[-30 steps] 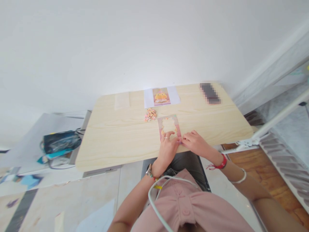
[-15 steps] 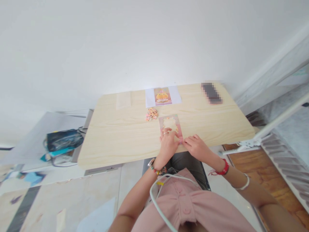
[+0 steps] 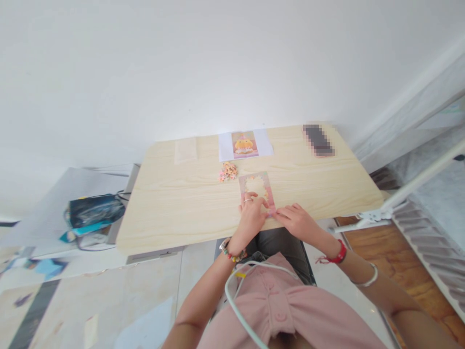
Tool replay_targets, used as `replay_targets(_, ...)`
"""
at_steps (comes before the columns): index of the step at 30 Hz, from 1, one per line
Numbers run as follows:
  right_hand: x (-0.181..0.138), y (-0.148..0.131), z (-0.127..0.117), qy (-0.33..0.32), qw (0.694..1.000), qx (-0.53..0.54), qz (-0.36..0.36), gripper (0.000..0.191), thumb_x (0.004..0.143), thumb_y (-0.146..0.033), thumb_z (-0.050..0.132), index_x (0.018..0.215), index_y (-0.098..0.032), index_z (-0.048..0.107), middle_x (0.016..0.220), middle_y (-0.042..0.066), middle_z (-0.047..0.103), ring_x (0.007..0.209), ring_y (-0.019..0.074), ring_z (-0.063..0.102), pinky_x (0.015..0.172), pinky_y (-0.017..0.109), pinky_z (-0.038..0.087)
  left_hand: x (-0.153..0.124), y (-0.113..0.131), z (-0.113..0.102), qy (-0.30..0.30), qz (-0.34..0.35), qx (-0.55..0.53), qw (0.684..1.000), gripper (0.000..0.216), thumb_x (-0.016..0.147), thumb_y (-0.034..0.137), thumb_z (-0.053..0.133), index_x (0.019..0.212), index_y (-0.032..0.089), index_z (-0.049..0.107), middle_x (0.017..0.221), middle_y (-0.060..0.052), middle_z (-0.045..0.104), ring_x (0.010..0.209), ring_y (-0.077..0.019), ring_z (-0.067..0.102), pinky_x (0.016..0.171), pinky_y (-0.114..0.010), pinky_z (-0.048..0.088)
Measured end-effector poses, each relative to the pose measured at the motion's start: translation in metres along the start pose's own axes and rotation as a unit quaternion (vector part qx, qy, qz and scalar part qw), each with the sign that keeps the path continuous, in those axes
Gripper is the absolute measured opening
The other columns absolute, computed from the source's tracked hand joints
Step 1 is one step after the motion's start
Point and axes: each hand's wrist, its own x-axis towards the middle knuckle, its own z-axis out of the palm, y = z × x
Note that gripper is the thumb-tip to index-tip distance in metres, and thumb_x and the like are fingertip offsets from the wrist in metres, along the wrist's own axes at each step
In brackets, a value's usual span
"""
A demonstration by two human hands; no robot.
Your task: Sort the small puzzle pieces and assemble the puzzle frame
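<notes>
A small pink puzzle frame (image 3: 256, 184) with an empty cream middle lies near the front of the light wooden table (image 3: 181, 203). My left hand (image 3: 251, 215) rests on the frame's near end, fingers bent and pressed onto it. My right hand (image 3: 296, 220) sits just right of it, fingertips pinched at the frame's near right corner; whether they hold a piece is hidden. A little heap of coloured puzzle pieces (image 3: 227, 171) lies left of the frame's far end.
A reference picture of a yellow figure on white paper (image 3: 244, 145) lies at the table's far edge, with a clear wrapper (image 3: 185, 150) to its left and a blurred dark object (image 3: 318, 139) at the far right. A dark bag (image 3: 95, 211) sits left of the table; white metal frame (image 3: 410, 189) at right.
Both hands have crept slightly forward and together over the frame's near end. The view has shifted a little; the loose pieces and the picture have not moved.
</notes>
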Motion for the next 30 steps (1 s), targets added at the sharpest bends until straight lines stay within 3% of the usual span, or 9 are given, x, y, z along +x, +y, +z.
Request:
replay_targets(9, 0.0, -0.002, 0.0, 0.002, 1.0, 0.003, 0.002, 0.027, 0.089, -0.016, 0.038, 0.108, -0.016, 0.057, 0.096, 0.009, 0.061, 0.083, 0.0172, 0.05, 0.07, 0.032, 0.032, -0.001, 0.003, -0.006, -0.011, -0.008, 0.002, 1.0, 0.02, 0.065, 0.012, 0.063, 0.081, 0.024, 0.061, 0.109, -0.006, 0.04, 0.103, -0.0245, 0.042, 0.082, -0.039, 0.039)
replay_targets(16, 0.003, -0.006, -0.002, -0.005, 1.0, -0.015, 0.011, 0.026, 0.088, -0.014, 0.038, 0.106, -0.014, 0.058, 0.093, 0.009, 0.061, 0.081, 0.0174, 0.05, 0.071, 0.032, 0.033, -0.002, 0.002, -0.001, -0.005, -0.01, 0.001, 1.0, 0.018, 0.066, 0.023, 0.066, 0.083, 0.023, 0.061, 0.108, -0.007, 0.04, 0.105, -0.0262, 0.041, 0.083, -0.041, 0.038)
replay_targets(24, 0.001, -0.009, 0.002, 0.028, 0.998, 0.032, 0.038, 0.028, 0.088, -0.015, 0.036, 0.105, -0.014, 0.059, 0.094, 0.01, 0.061, 0.082, 0.0174, 0.052, 0.072, 0.033, 0.038, -0.006, 0.009, 0.0, 0.017, 0.01, 0.014, 1.0, 0.017, 0.069, 0.024, 0.064, 0.085, 0.022, 0.058, 0.11, -0.007, 0.039, 0.106, -0.0253, 0.039, 0.084, -0.041, 0.037)
replay_targets(27, 0.001, -0.003, 0.0, 0.054, 0.993, 0.072, 0.083, 0.029, 0.087, -0.018, 0.037, 0.108, -0.016, 0.058, 0.097, 0.01, 0.061, 0.087, 0.0178, 0.054, 0.077, 0.034, 0.04, -0.006, -0.002, -0.012, 0.013, 0.032, 0.001, 0.999, 0.031, 0.069, 0.028, 0.064, 0.099, 0.022, 0.055, 0.11, -0.008, 0.041, 0.1, -0.023, 0.044, 0.085, -0.041, 0.037)
replay_targets(30, 0.009, 0.016, -0.007, 0.055, 0.984, 0.098, 0.138, 0.038, 0.085, -0.03, 0.044, 0.121, -0.018, 0.048, 0.108, 0.011, 0.056, 0.1, 0.0218, 0.051, 0.085, 0.038, 0.041, -0.006, -0.026, -0.029, 0.034, 0.048, 0.037, 0.998, 0.064, 0.067, 0.031, 0.066, 0.124, 0.022, 0.039, 0.122, -0.013, 0.037, 0.108, -0.0265, 0.04, 0.088, -0.044, 0.036)
